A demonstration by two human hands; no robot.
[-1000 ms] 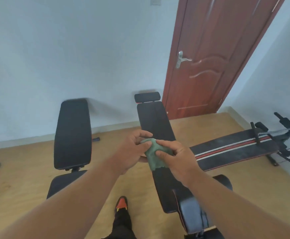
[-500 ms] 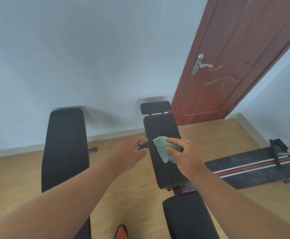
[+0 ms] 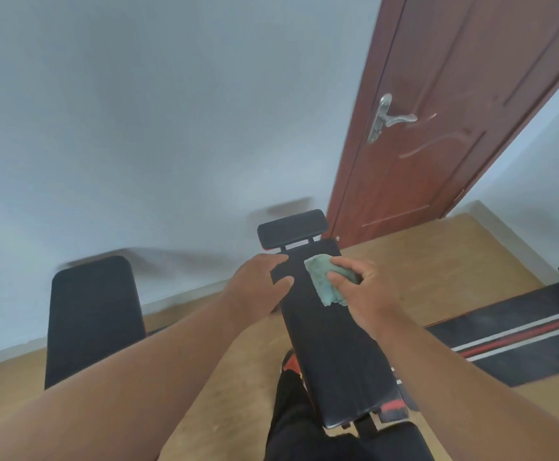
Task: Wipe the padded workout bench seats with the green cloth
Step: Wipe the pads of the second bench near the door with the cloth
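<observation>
A long black padded bench back (image 3: 333,341) runs up the middle, with a small black headrest pad (image 3: 292,227) at its far end. My right hand (image 3: 361,287) grips a bunched green cloth (image 3: 323,282) near the top of that pad; the cloth hangs onto the pad surface. My left hand (image 3: 259,282) grasps the pad's upper left edge, its fingers lying over the edge. A second black padded bench (image 3: 92,314) stands to the left, apart from both hands. The near seat pad (image 3: 391,442) shows at the bottom edge.
A red-brown door (image 3: 444,128) with a metal handle stands behind the bench on the right. A black mat with red and white stripes (image 3: 517,341) lies on the wooden floor at right. My dark trouser leg and red shoe (image 3: 291,362) are left of the bench.
Both hands let the cloth pass to my right hand alone, which moved up to the top of the bench back. My left hand went to the pad's edge. The view came closer.
</observation>
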